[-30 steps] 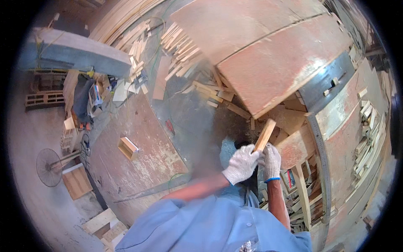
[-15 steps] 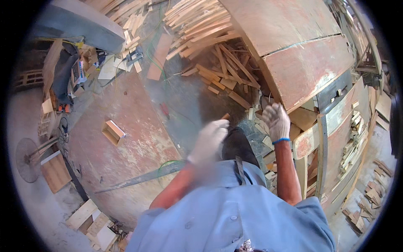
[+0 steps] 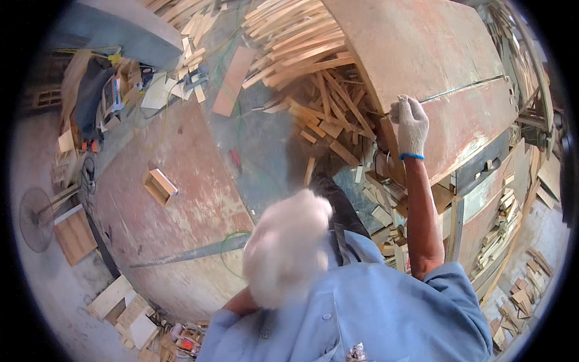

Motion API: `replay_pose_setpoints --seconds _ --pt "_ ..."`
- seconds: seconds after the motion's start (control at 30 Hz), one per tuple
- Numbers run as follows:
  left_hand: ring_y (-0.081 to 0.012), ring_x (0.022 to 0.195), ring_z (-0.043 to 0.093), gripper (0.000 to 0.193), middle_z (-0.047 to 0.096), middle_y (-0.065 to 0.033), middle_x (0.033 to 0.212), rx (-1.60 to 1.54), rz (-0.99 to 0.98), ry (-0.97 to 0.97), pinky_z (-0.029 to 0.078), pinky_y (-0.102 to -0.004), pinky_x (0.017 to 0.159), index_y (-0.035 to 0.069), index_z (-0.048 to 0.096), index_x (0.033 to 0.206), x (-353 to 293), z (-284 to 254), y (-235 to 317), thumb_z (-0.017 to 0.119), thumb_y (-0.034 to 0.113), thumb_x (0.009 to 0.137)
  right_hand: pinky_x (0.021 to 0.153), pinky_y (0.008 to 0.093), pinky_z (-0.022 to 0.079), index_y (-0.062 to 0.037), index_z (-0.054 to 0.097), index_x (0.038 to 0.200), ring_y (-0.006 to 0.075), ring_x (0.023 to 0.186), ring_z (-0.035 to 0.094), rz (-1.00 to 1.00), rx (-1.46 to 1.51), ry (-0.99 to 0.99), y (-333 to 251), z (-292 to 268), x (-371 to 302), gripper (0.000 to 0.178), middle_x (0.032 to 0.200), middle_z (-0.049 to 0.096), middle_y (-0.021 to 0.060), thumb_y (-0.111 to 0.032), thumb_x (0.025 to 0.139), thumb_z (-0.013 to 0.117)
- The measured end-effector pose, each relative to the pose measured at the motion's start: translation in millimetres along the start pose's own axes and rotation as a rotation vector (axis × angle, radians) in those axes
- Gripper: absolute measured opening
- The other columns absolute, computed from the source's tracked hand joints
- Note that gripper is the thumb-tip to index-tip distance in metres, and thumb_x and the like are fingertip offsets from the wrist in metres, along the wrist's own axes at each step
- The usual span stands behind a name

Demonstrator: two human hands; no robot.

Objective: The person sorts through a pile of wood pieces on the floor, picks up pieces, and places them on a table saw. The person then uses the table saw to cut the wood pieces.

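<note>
My left hand (image 3: 286, 250), in a pale work glove, is raised close in front of my blue shirt. It is smeared by motion, so its fingers and anything in them cannot be made out. Just beyond it a narrow brown wood strip (image 3: 310, 171) shows; whether the hand touches it is unclear. My right hand (image 3: 412, 127), gloved with a blue cuff, is over the near left corner of the large worn wooden workbench top (image 3: 434, 54). Its fingers are curled together, and what they hold, if anything, is hidden.
A heap of loose wood strips (image 3: 329, 102) lies left of the bench. On the reddish worn board (image 3: 199, 169) at left sits a small open box (image 3: 160, 186). A fan (image 3: 36, 218) stands at far left. Offcuts (image 3: 497, 229) lie at right, beside a black drawer front (image 3: 479, 166).
My right hand has moved up and away from me, from beside the bench to over its corner. The left hand has come back toward my chest and looks larger.
</note>
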State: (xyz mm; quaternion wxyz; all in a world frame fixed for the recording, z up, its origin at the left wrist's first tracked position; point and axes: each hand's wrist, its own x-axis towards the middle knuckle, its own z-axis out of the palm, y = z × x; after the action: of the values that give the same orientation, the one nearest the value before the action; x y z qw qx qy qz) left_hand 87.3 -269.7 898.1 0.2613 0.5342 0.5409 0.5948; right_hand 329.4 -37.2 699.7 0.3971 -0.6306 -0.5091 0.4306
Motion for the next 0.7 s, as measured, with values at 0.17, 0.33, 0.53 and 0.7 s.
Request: replay_pose_setpoints --seconds 0.17,0.33,0.53,0.7 --pt "-0.0331 0.094 0.070 0.025 0.072 -0.0155 0.109 -0.108 0.239 -0.044 0.056 -0.0428 0.081 0.004 0.070 0.111 50 -31 10 0.072 0.008 0.087 0.084 0.0378 0.056 -0.0056 0.076 0.115 0.0265 0.091 0.075 -0.259 -0.510 0.154 38 13 58 0.029 0.100 0.078 0.0140 -0.030 0.105 0.064" --pt "-0.0331 0.096 0.070 0.026 0.073 -0.0161 0.111 -0.083 0.240 -0.023 0.056 -0.0423 0.083 0.002 0.069 0.113 74 -82 -8 0.070 0.007 0.087 0.087 0.0396 0.056 -0.0082 0.076 0.113 0.0315 0.098 0.075 -0.230 -0.581 0.259 41 39 62 0.026 0.104 0.078 0.0152 -0.029 0.105 0.064" --pt "-0.0331 0.098 0.070 0.028 0.073 -0.0168 0.113 -0.128 0.246 -0.067 0.057 -0.0418 0.085 0.001 0.069 0.116 114 -163 -54 0.069 0.006 0.088 0.085 0.0433 0.057 -0.0100 0.076 0.111 0.0354 0.096 0.075 -0.261 -0.779 0.424 54 39 59 0.025 0.103 0.077 0.0167 -0.030 0.105 0.062" --pt "-0.0331 0.100 0.070 0.030 0.073 -0.0174 0.115 -0.095 0.278 -0.083 0.057 -0.0414 0.087 0.000 0.069 0.118 150 -212 -57 0.068 0.006 0.088 0.085 0.0482 0.055 -0.0105 0.075 0.110 0.0393 0.097 0.074 -0.178 -0.865 0.399 39 57 65 0.029 0.103 0.077 0.0184 -0.034 0.105 0.060"
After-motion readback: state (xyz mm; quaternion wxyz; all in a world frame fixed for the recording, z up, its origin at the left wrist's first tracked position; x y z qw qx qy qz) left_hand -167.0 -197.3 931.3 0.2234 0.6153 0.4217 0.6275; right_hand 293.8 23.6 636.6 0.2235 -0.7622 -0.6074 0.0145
